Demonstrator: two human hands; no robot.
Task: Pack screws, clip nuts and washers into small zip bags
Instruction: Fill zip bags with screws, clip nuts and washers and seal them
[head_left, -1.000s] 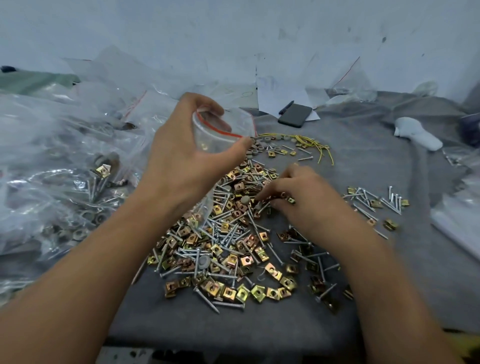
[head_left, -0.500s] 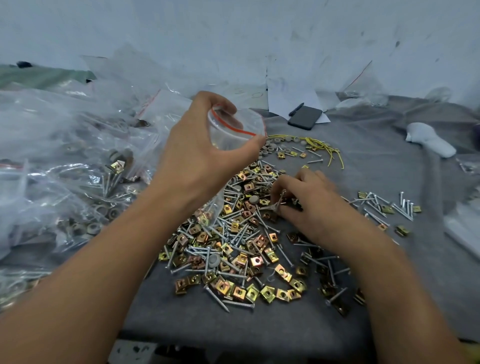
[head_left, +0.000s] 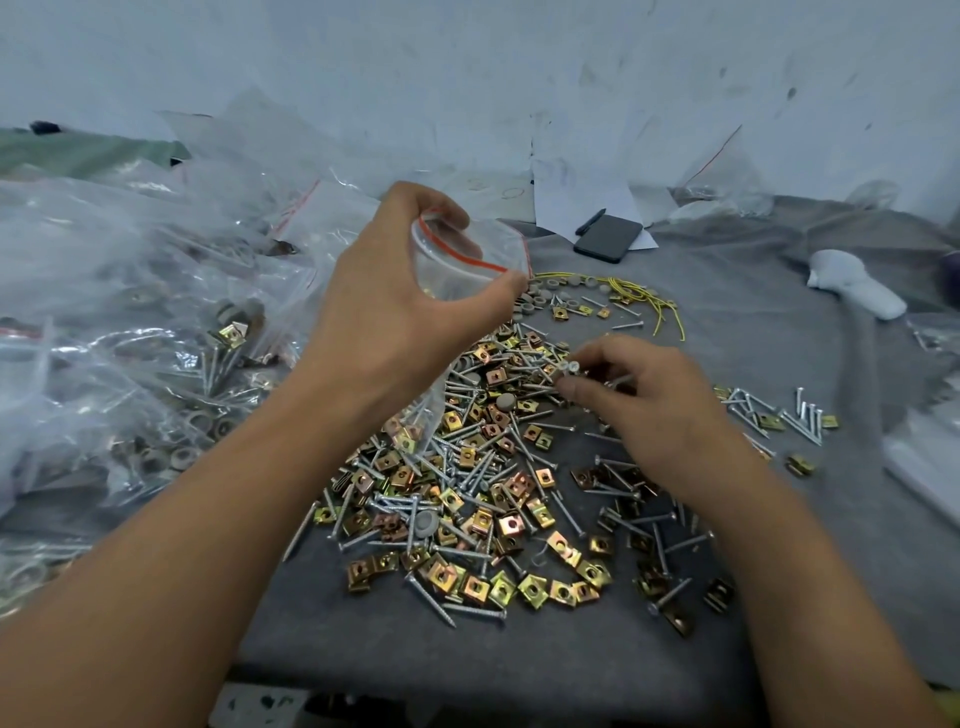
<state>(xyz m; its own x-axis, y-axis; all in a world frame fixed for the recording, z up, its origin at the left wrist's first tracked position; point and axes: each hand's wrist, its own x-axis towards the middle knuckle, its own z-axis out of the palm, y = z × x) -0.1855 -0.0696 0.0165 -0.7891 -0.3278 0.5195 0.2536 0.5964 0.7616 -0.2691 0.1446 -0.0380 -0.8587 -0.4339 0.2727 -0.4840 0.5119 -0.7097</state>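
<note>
Zip bag (head_left: 470, 257) in my left hand (head_left: 400, 312): thin clear plastic, glossy, red strip at mouth. Screws (head_left: 569, 368) pinched in my right hand (head_left: 644, 400): bright silvery metal, shiny. Clip nuts (head_left: 511, 525): yellowish-gold plated metal, some coppery, reflective. Washers (head_left: 543, 299): dull grey, matt. Table cover (head_left: 753, 322): grey cloth, matt, felt-like. Packed bags (head_left: 130, 322): crinkled shiny plastic. Phone (head_left: 608, 239): dark, smooth.

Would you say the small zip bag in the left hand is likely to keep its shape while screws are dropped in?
Probably not unaided. The zip bag looks like thin, clear film, so likely floppy; the left hand holds its mouth open. Its lower part hangs limp, so it would probably sag.
</note>
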